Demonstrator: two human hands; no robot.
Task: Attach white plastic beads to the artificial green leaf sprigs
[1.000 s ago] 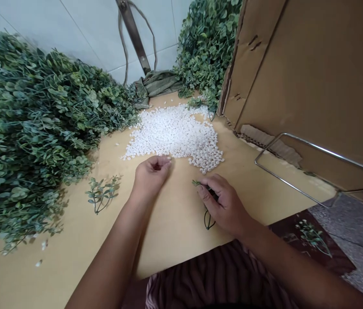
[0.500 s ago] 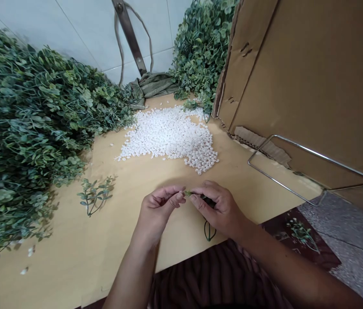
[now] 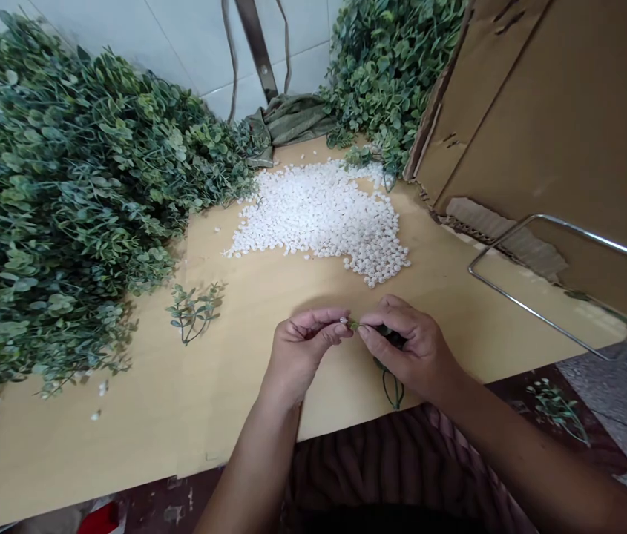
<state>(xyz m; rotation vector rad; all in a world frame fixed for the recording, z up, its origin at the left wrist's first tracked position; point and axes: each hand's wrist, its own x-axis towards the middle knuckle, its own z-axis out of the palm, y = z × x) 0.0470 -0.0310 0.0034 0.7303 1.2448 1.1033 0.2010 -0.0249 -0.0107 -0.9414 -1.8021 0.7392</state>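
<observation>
My right hand (image 3: 416,348) is closed around an artificial green sprig (image 3: 394,386), whose looped stem hangs below the fingers. The sprig's tip pokes out from thumb and forefinger toward the left. My left hand (image 3: 299,352) pinches a small white bead (image 3: 343,320) at that tip; whether the bead sits on it, I cannot tell. Beyond both hands spreads a pile of white beads (image 3: 318,211). A single loose sprig (image 3: 194,311) lies on the table to the left of my left hand.
A big heap of artificial greenery (image 3: 79,193) covers the table's (image 3: 257,311) left side. More foliage (image 3: 391,67) stands at the back beside a cardboard box (image 3: 558,111). A bent metal wire frame (image 3: 547,319) juts out at right. Another sprig (image 3: 558,411) lies below the table's edge.
The camera has turned left and down, so the scene sits farther right and higher. Both hands stay together at the sprig's tip, with the white bead now easier to see.
</observation>
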